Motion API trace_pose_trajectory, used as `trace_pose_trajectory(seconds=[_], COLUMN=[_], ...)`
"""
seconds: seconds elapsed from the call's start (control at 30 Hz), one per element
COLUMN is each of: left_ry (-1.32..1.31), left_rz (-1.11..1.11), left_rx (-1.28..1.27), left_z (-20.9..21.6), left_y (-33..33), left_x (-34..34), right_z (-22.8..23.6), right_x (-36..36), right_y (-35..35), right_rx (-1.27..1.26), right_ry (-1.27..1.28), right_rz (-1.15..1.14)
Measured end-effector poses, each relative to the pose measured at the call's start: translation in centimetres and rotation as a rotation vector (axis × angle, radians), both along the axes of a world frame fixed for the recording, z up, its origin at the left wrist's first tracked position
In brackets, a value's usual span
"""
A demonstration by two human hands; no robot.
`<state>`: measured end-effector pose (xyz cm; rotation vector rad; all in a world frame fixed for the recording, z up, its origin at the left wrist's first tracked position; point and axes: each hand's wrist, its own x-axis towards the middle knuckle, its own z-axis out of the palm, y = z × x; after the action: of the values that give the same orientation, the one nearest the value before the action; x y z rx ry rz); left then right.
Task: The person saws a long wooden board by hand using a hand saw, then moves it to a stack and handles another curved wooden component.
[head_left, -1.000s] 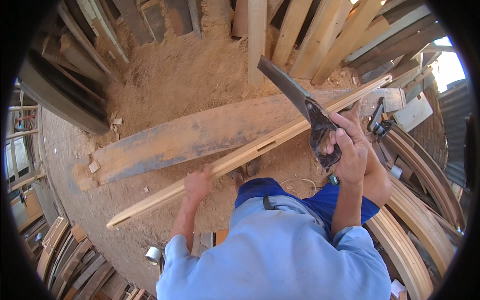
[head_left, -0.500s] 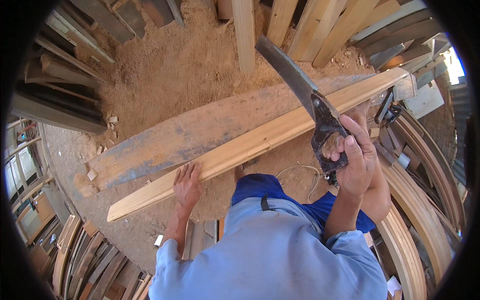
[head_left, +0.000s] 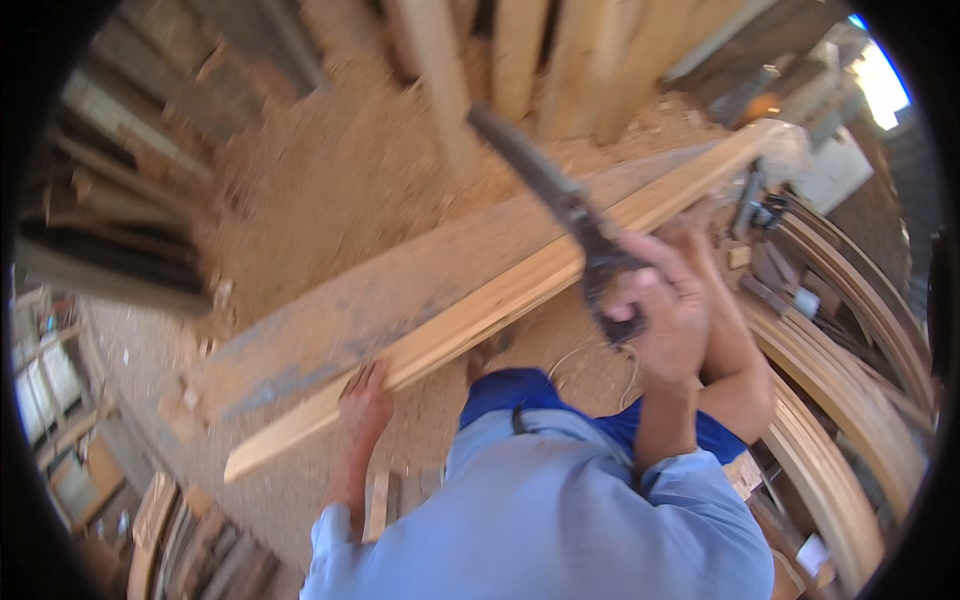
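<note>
A long pale wooden plank (head_left: 470,315) runs slantwise in front of me, from lower left to upper right. My left hand (head_left: 366,408) is on its near edge toward the left end, with the fingers bent over the wood. My right hand (head_left: 672,310) is closed round the dark handle of a handsaw (head_left: 532,168). The saw is raised above the plank, its blade pointing up and to the left; motion smears it. Beneath and beyond the plank lies a wide, stained grey-brown board (head_left: 320,345).
Sawdust (head_left: 330,200) covers the ground beyond the board. Upright timbers (head_left: 515,60) stand at the far side, with dark planks (head_left: 120,270) at the left. Long curved-looking boards (head_left: 825,470) lie at my right. My bare foot (head_left: 690,228) is beside the plank's far part.
The saw and my right hand have moved left and slightly down in the picture. My left hand stays on the plank, its fingers now more bent. The whole view has shifted and blurred.
</note>
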<state>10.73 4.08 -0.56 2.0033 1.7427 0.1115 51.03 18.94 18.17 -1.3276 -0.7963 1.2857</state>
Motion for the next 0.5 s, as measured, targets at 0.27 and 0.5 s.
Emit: trace_pose_trajectory(seconds=[0.27, 0.5], left_ry=[0.169, -0.046], left_rz=[-0.120, -0.301], left_rx=[-0.275, -0.291], left_z=[-1.4, -0.9], left_y=[4.8, 10.9], left_x=[7.2, 21.0], right_z=[3.4, 4.5], right_x=[-1.5, -2.0], right_y=[-2.1, -4.5], right_rx=[0.085, 0.116], right_ry=[0.013, 0.000], right_rz=[0.064, 0.011])
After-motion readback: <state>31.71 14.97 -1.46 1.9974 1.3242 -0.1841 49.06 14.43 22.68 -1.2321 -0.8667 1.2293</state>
